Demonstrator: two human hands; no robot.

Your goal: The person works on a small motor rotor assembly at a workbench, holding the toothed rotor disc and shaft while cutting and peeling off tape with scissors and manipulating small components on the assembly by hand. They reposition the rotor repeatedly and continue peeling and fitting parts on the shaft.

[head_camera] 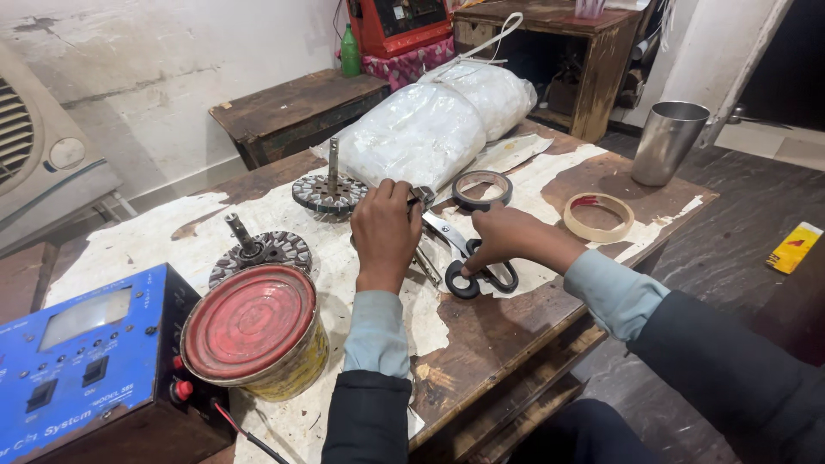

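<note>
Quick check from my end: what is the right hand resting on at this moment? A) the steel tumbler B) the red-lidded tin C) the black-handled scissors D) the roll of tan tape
C: the right hand lies over the black-handled scissors on the table, with the handle loops showing beneath its fingers.

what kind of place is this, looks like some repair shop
Probably a small electrical repair workshop, likely for fan motors. Two slotted motor cores on shafts sit on the worn wooden bench, a blue test meter box stands at its corner, and tape rolls and scissors lie by the hands.
</note>
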